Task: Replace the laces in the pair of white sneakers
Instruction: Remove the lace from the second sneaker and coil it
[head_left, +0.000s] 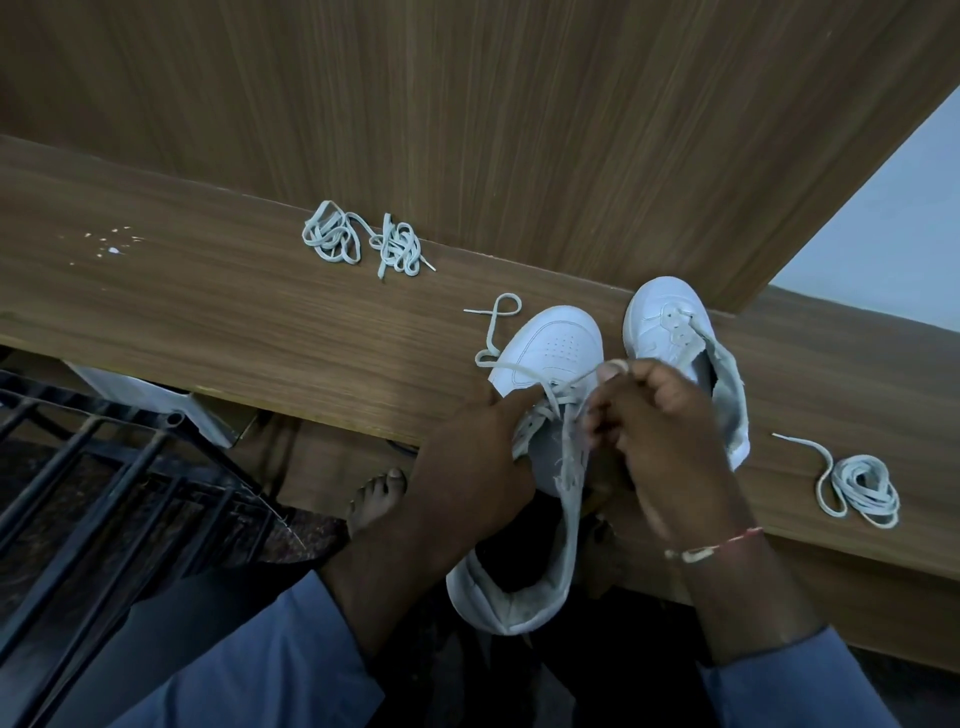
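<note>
A white sneaker (550, 348) lies toe-away on the wooden ledge (260, 322), its heel hanging over the near edge. My left hand (467, 462) grips its left side at the eyelets. My right hand (660, 426) pinches a white lace (498, 332) that runs from the eyelets and trails left of the toe. The second white sneaker (670, 322) stands just to the right, partly behind my right hand, with no lace visible in it.
Two tangled laces (363, 241) lie at the back of the ledge against the wooden panel (519, 130). A coiled lace (857, 488) lies on the right. A black metal frame (104, 467) and a bare foot (374, 493) are below the ledge.
</note>
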